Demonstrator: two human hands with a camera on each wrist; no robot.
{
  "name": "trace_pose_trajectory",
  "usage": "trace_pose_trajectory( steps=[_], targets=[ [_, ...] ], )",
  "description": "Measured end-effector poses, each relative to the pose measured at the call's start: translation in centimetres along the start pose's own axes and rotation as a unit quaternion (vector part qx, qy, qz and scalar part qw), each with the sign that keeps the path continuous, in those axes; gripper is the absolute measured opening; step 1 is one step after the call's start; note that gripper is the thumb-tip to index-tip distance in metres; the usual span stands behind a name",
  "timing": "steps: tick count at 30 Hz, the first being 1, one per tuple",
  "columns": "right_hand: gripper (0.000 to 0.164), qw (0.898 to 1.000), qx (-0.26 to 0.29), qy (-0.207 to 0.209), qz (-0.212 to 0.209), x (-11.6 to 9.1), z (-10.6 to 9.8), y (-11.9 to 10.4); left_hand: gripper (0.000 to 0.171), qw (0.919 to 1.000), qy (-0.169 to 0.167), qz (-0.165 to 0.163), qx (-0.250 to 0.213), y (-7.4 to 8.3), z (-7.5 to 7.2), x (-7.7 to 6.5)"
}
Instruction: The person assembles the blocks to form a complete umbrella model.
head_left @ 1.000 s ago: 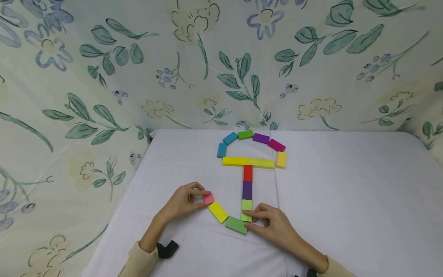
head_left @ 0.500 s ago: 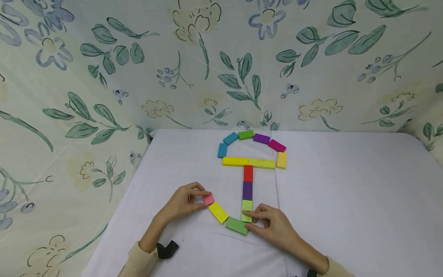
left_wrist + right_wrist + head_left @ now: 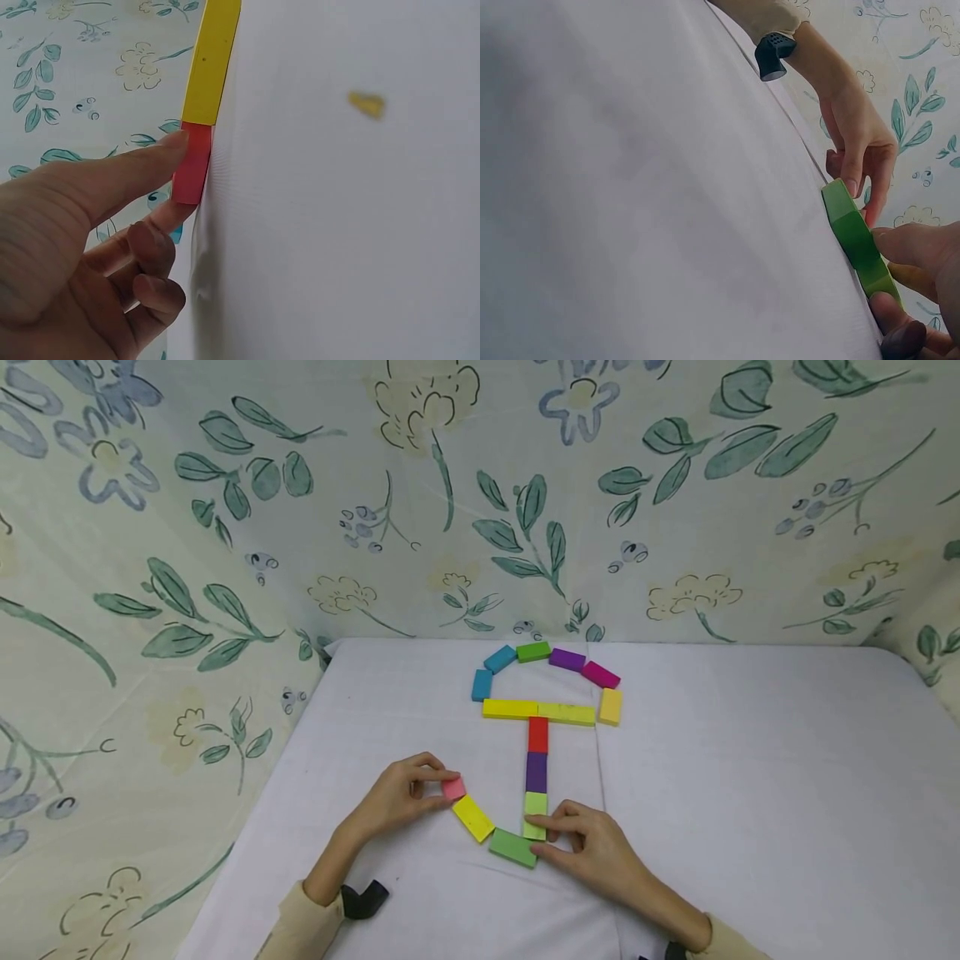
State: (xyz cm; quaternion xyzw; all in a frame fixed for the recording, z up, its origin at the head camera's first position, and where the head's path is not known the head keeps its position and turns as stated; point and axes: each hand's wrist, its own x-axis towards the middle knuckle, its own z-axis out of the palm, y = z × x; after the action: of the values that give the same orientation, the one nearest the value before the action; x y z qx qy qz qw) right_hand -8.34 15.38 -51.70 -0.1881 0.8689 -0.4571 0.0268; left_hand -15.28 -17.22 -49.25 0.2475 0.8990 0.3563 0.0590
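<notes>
My left hand [image 3: 400, 793] pinches a small pink block [image 3: 453, 788] between thumb and forefinger. The pink block meets the upper end of a yellow block [image 3: 473, 819], both lying on the white cloth. Beyond that, a green block [image 3: 513, 847] carries on the curve. My right hand [image 3: 596, 850] touches two blocks: its forefinger rests on a light green block [image 3: 535, 807], its thumb on the green block's right end. In the left wrist view the pink block [image 3: 192, 165] sits against the yellow one; in the right wrist view fingertips partly cover the light green block [image 3: 879, 285].
A red block [image 3: 537, 735] and a purple block [image 3: 536, 772] continue the upright line to two yellow bars [image 3: 510, 709]. Several coloured blocks arch above, with a green one [image 3: 533, 652] at the top. The white-covered table [image 3: 750, 793] backs onto a floral curtain [image 3: 420, 552].
My left hand and the pink block shift very slightly up and right, closer along the yellow block. My right hand stays in place on the green blocks.
</notes>
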Motion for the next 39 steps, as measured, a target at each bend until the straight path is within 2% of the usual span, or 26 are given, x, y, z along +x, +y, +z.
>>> trace_pose_trajectory(
  steps=[13,31,39],
  targets=[
    [0.034,1.0,-0.003,-0.001,0.006,-0.13,-0.14,0.05,0.035,0.9999,-0.01,0.009,-0.006,0.18,0.38,0.39],
    [0.034,1.0,0.001,-0.007,0.005,-0.06,-0.02,0.02,0.034,0.9996,0.007,0.026,-0.004,-0.38,0.38,0.03],
    [0.035,1.0,0.007,-0.001,-0.002,-0.1,-0.07,0.08,0.036,0.9998,0.005,0.014,-0.01,-0.16,0.23,0.12]
  ],
)
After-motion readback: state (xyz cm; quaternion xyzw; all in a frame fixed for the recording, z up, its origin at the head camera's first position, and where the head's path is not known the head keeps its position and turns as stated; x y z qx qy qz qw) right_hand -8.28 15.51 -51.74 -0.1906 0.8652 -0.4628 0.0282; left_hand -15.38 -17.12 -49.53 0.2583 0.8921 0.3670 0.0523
